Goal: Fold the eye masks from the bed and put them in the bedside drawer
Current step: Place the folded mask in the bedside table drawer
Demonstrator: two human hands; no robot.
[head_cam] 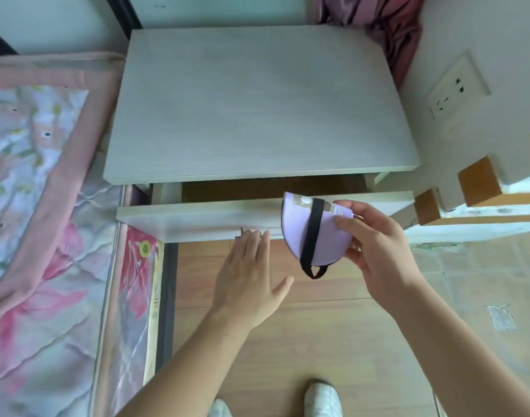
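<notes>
a: where does it stand?

b: 1 lilac fabric eye mask with a black elastic strap is folded in half, pinched in the right hand just in front of the pale wooden bedside drawer, which is only slightly open.

a: and the left hand?

b: fingers straight, gripping nothing, tips at the drawer front's lower edge.

a: what's left?

b: likely opening it wider and dropping the mask in. no other masks show on the floral pink quilt.
</notes>
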